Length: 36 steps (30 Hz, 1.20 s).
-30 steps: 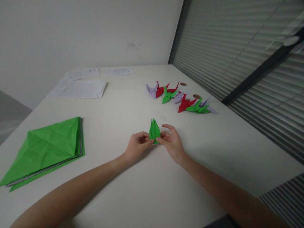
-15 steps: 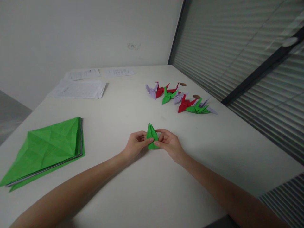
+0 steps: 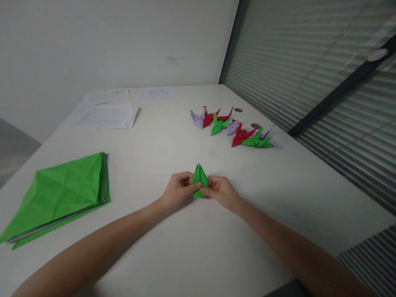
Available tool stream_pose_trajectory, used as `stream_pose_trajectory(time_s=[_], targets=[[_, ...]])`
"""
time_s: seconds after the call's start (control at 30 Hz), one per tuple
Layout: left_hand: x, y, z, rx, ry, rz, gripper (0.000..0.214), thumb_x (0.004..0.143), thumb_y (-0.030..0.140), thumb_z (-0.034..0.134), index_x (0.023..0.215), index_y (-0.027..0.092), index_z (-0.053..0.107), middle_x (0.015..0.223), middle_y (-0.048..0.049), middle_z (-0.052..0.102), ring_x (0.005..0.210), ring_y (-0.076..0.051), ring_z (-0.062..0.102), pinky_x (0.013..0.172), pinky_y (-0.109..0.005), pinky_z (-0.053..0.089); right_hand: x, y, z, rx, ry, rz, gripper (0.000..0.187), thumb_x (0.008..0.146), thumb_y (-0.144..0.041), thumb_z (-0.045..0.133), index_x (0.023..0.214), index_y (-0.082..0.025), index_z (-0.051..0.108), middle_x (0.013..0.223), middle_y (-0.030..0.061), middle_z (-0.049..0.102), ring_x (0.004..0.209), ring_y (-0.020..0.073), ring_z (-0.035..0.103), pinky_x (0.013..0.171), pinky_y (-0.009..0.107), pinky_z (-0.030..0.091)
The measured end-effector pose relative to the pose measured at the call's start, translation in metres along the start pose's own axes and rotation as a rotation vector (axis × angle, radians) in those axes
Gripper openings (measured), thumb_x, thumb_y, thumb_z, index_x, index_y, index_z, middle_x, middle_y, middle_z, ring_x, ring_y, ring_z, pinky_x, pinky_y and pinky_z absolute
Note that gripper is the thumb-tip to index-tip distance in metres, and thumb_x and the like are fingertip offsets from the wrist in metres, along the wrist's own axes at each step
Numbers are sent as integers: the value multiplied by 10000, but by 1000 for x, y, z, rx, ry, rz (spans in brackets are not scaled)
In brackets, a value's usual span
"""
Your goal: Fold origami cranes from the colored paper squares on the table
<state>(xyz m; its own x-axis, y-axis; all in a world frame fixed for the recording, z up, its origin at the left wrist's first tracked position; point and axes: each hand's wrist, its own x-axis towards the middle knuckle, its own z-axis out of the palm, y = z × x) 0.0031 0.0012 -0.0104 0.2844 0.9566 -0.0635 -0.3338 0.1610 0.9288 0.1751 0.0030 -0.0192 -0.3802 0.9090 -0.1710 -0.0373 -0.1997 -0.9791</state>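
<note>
A small piece of folded green origami paper (image 3: 199, 175) stands between my hands, its split points directed away from me. My left hand (image 3: 179, 187) pinches its left side, the thumb lying across the front. On the other side, my right hand (image 3: 222, 191) grips the lower right edge, with its thumb close to the left thumb. Fingers behind the paper are partly hidden. Beyond my hands, several folded paper cranes in red (image 3: 241, 135), green (image 3: 220, 125) and lilac (image 3: 197, 118) sit in a loose group.
A stack of creased green paper sheets (image 3: 66, 181) lies at the left of the white table (image 3: 148, 247). Printed papers (image 3: 107, 116) are spread at the back left. Two round holes (image 3: 238, 110) are near the right edge, beside window blinds (image 3: 309, 62).
The folded green paper has shifted slightly right and toward me. My right fingers have moved down along its right edge, while the left hand keeps its pinch.
</note>
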Motion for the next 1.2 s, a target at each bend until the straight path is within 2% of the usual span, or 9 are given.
stream_pose_trajectory(time_s=[0.27,0.43,0.67,0.77,0.87,0.93,1.03,1.1,1.2], targets=[[1,8,-1,100,87,76,370,625,456,848,586,124,689,573,-15,618,521,-99,514,507,-249,426,-2,4,6,-18,-55,0,445,606,-494,829,616,-189,505,563,-52,573,528,104,577,552,277,519],[2,3,-2,44,93,53,338,608,443,865,660,135,734,628,-33,659,565,-122,562,540,-268,461,-2,6,4,-54,-59,10,473,593,-500,831,586,-194,470,530,-67,531,491,89,531,509,260,477],[7,-1,-8,-13,108,35,327,610,432,865,596,136,728,644,-50,673,603,-122,557,584,-271,446,-2,2,6,-41,-82,46,461,590,-500,830,596,-190,489,537,-61,550,499,97,565,517,260,485],[7,-1,-9,11,98,35,323,631,421,850,731,134,740,695,-46,663,631,-135,564,595,-280,450,-1,2,4,-42,-72,43,457,581,-506,829,588,-191,498,520,-59,557,482,101,564,495,256,475],[4,0,-8,145,226,181,434,621,309,860,1003,188,693,823,-17,640,734,-140,572,636,-258,450,4,5,-1,-87,28,11,429,592,-509,817,613,-186,535,535,-37,593,474,102,550,465,239,437],[0,1,-6,302,295,306,356,631,243,846,938,198,670,804,4,603,732,-123,545,638,-234,426,7,7,-5,-140,133,-54,412,615,-514,797,620,-189,546,525,-35,582,457,99,515,437,229,391],[-8,2,-1,476,120,334,158,728,237,771,827,178,662,812,-25,623,763,-138,567,676,-247,436,7,7,-7,-273,278,-209,361,683,-476,758,617,-201,534,523,-41,540,471,105,481,444,235,369],[-12,2,3,461,1,304,207,785,248,723,973,182,667,966,-69,664,901,-178,613,770,-285,476,3,3,-5,-404,337,-320,276,745,-409,725,663,-205,557,578,-28,553,525,120,505,493,248,403],[-14,3,8,367,-48,265,320,832,264,686,1133,177,619,1122,-110,659,1040,-214,616,892,-347,491,-6,-4,1,-588,324,-472,120,813,-317,672,811,-212,616,727,11,598,640,152,557,585,273,463]])
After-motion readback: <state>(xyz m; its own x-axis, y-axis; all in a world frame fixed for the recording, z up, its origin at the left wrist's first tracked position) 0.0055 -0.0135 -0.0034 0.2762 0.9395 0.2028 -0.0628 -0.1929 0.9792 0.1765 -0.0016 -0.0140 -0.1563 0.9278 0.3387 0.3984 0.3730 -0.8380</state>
